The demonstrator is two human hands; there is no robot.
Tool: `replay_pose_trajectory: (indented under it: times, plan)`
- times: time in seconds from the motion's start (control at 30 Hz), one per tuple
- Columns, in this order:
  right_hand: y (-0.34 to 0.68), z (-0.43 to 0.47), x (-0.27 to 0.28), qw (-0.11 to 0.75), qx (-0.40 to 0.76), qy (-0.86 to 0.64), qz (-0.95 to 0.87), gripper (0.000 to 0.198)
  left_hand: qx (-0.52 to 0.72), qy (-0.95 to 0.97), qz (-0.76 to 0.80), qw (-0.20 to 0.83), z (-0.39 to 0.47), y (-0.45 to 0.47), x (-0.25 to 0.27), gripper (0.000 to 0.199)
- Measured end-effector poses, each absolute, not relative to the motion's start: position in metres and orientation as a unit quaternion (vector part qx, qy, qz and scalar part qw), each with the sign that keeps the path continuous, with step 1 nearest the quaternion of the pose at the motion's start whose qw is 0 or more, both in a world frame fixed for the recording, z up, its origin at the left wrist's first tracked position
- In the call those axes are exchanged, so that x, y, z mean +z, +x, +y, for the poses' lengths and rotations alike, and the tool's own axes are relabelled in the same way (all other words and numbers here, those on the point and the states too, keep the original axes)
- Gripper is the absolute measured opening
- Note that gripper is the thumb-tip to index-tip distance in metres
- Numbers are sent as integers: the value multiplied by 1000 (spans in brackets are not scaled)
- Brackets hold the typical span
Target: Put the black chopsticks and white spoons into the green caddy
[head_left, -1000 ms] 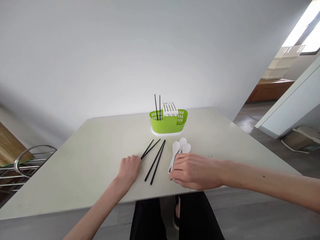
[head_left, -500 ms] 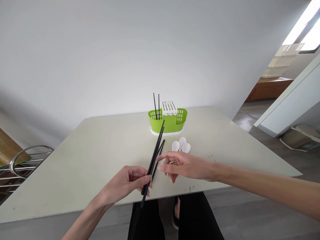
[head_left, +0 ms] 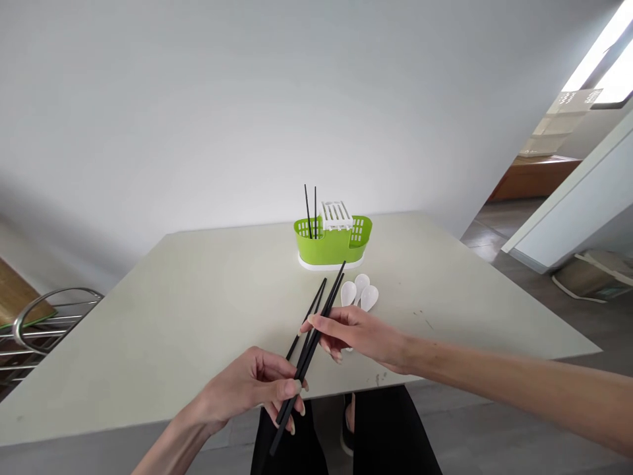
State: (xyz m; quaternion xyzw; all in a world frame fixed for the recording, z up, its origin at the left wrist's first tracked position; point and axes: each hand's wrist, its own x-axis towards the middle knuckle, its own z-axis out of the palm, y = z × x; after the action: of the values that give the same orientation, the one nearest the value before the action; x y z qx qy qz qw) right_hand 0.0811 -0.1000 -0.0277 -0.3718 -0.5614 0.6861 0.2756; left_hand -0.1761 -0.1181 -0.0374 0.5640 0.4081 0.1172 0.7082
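Observation:
A pair of black chopsticks (head_left: 320,322) slants up and away from me over the table's front edge. My left hand (head_left: 262,386) is closed round their thick lower ends. Further up, my right hand (head_left: 353,332) pinches the same pair between thumb and fingers. Behind them, another pair of black chopsticks (head_left: 310,311) lies on the table. Several white spoons (head_left: 362,284) rest just beyond my right hand, which hides their handles. The green cutlery basket (head_left: 324,252) stands at the back, two black chopsticks (head_left: 315,210) upright in its left compartment.
A white slotted rack (head_left: 337,216) sits on the basket's middle. The pale table (head_left: 198,290) meets a wall behind. At the left is a metal wire shelf (head_left: 54,323); a covered bin (head_left: 593,276) stands on the floor at the right.
My right hand has closed on the chopsticks held by my left hand. Their tips have swung right, and my left hand has come slightly lower.

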Motion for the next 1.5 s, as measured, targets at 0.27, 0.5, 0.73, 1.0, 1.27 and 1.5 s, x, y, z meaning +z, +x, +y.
replay_pose_trajectory:
  times: [0.27, 0.5, 0.73, 1.0, 1.27, 1.5]
  plan:
    - [82, -104, -28, 283, 673, -388, -563, 61, 44, 576, 386, 720, -120, -179, -32, 37]
    - [85, -102, -28, 277, 666, -397, -568, 58, 32, 620, 403, 672, -125, -179, -24, 35]
    - [89, -102, -21, 277, 648, -428, -565, 55, 29, 641, 408, 649, -122, -182, -23, 39]
    - [110, -80, -12, 335, 582, -469, -573, 43, 40, 647, 422, 634, -118, -200, -29, 39]
    - [117, -47, 43, 384, 445, -409, -697, 45, 205, 659, 507, 517, -100, -214, -67, 50]
    - [145, 33, 124, 514, 106, -433, -733, 43, 359, 590, 584, 426, -99, -221, -104, 58]
